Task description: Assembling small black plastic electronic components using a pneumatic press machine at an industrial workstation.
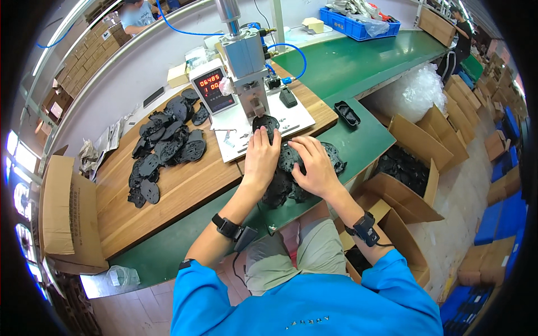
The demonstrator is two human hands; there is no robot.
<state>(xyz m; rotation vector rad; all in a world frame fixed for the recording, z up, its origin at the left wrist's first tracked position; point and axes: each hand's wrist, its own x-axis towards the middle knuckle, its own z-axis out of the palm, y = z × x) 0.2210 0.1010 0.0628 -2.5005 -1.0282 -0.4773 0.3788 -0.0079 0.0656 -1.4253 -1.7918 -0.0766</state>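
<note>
My left hand [262, 155] reaches to a small bench press [246, 61], fingers closed on a flat black plastic part [266, 122] under its ram. Close by, my right hand [316, 171] is bent over a heap of similar black parts [276, 190] at the bench edge. Its thumb and fingers close around one rounded black part [287, 158]; the palm side is hidden. The part under the press lies on the white base plate [300, 115]. Each wrist wears a black strapped device.
A pile of black parts [168, 137] lies left on the wooden board [185, 182]. Beside the press stands a counter box with red digits [213, 87]. One black shell [347, 113] rests on the green bench top. Cardboard boxes [412, 173] stand right; another box [70, 218] stands left.
</note>
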